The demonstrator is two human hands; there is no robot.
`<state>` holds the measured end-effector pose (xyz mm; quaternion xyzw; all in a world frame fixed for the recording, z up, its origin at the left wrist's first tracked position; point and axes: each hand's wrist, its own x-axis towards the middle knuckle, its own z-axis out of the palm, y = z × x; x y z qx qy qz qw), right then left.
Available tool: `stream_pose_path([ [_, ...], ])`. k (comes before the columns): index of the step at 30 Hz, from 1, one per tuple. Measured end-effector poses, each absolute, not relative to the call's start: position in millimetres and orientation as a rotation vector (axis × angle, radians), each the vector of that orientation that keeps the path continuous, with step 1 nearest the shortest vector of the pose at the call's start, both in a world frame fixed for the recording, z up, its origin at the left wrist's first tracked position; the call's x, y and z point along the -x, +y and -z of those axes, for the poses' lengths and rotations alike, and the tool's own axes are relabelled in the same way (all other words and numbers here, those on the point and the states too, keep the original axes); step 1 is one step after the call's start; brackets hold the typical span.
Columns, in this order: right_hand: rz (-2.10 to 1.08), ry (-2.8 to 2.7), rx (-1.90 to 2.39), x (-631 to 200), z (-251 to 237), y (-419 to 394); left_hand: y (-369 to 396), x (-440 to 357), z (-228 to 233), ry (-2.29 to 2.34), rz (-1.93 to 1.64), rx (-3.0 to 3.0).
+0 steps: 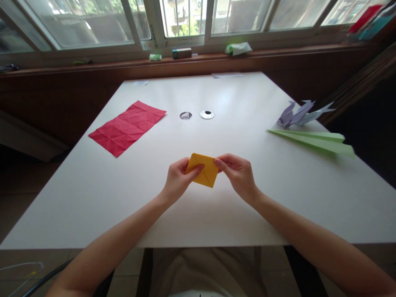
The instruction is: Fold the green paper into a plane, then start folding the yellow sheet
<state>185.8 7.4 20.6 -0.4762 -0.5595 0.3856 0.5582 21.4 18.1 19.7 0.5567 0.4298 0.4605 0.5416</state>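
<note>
A folded square of yellow paper [208, 175], with crease lines meeting near its middle, is held up over the white table [142, 210]. My left hand [181, 177] grips its left side, thumb lying across the front face and fingers behind it. At the upper right corner, my right hand [236, 171] pinches the paper between thumb and fingers. The fingers behind the sheet are mostly hidden.
Creased red paper [127, 127] lies at the left. To the right are a green paper plane [312, 141] and purple origami figures [295, 113]. Two round holes, one with a metal ring [202, 115], sit mid-table. Small packets [182, 53] rest on the windowsill.
</note>
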Motion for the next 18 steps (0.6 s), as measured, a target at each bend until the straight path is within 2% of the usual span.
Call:
stream_pose_path([
  [6, -0.968, -1.375, 1.171, -187.8, -21.5, 8.1, 22.3, -18.1, -20.8, 0.977, -0.979, -1.315],
  [11, -1.064, -1.354, 1.178, -187.0, -19.3, 8.2, 21.4, -20.1, -17.7, 1.059, -1.02, -1.339],
  [18, -1.445, -1.328, 1.036, -179.2, -15.9, 8.3, 17.9, -21.7, -13.9, 1.164, -1.215, -1.244],
])
